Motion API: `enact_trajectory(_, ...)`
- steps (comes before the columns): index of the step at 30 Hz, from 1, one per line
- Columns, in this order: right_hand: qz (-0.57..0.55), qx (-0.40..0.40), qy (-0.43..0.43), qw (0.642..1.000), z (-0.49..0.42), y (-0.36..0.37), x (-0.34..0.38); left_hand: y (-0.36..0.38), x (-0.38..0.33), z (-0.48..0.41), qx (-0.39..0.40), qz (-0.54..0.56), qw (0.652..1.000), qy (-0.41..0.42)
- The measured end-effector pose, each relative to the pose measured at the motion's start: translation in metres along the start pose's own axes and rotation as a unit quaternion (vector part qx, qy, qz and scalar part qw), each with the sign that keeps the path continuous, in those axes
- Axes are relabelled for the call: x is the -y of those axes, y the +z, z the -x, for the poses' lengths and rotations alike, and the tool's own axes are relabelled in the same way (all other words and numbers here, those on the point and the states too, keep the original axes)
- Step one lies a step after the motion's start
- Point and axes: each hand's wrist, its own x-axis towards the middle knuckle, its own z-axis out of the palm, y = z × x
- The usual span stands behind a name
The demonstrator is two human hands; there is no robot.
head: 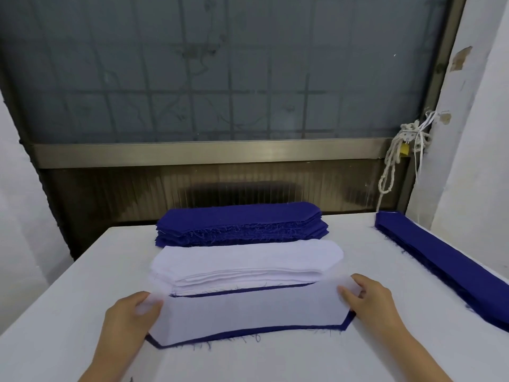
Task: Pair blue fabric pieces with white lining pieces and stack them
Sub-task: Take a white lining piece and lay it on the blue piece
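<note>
Your left hand (132, 312) and right hand (371, 301) each hold one end of a single white lining piece (248, 315), stretched flat between them at the near middle of the tabletop (82, 271). On both sides the fingers (349, 295) are curled in a pinch on the thin cloth. The left end drapes over your thumb, which shows faintly through it, and the right end wraps over your thumb in the same way.

The lining lies on top of a blue fabric piece (347, 322) of the same long shape with cut-off corners. Only a narrow blue border shows along the far edge, the near edge and the right corner, so the two pieces sit closely matched, with the blue one flat on the tabletop.

Just beyond this pair sits the stack of white lining pieces (248, 260), many layers deep, its near edge touching or almost touching the pair's far edge. Behind that, against the back edge of the tabletop, is the stack of blue fabric pieces (239, 219), frayed threads showing along its front.

Well apart, along the right edge of the tabletop, lies a long blue pile (440, 263) of narrower strips, running from the back corner towards you.

Behind the tabletop stands a frosted window (220, 64), with a rope (391, 166) hanging at its right frame.
</note>
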Motion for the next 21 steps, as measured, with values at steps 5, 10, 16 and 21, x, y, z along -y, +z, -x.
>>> enact_trajectory(5, 0.018, 0.010, -0.009, 1.000, 0.0015, 0.0010, 0.0030, 0.0006, -0.0029, 0.0027, 0.007, -0.011, 1.000, -0.014)
enact_trajectory(10, 0.039, 0.019, 0.012, 0.999, 0.0013, 0.0017, 0.0017, 0.0008, -0.0051, 0.0057, 0.023, -0.021, 0.999, -0.022)
enact_trajectory(16, 0.030, 0.022, 0.029, 0.999, 0.0022, 0.0012, 0.0034, -0.0005, -0.0052, 0.0057, 0.019, -0.038, 0.999, -0.019)
enact_trajectory(21, 0.041, 0.025, 0.027, 0.998, 0.0024, 0.0029, 0.0060, 0.0027, -0.0039, 0.0052, 0.025, -0.044, 0.998, -0.030)
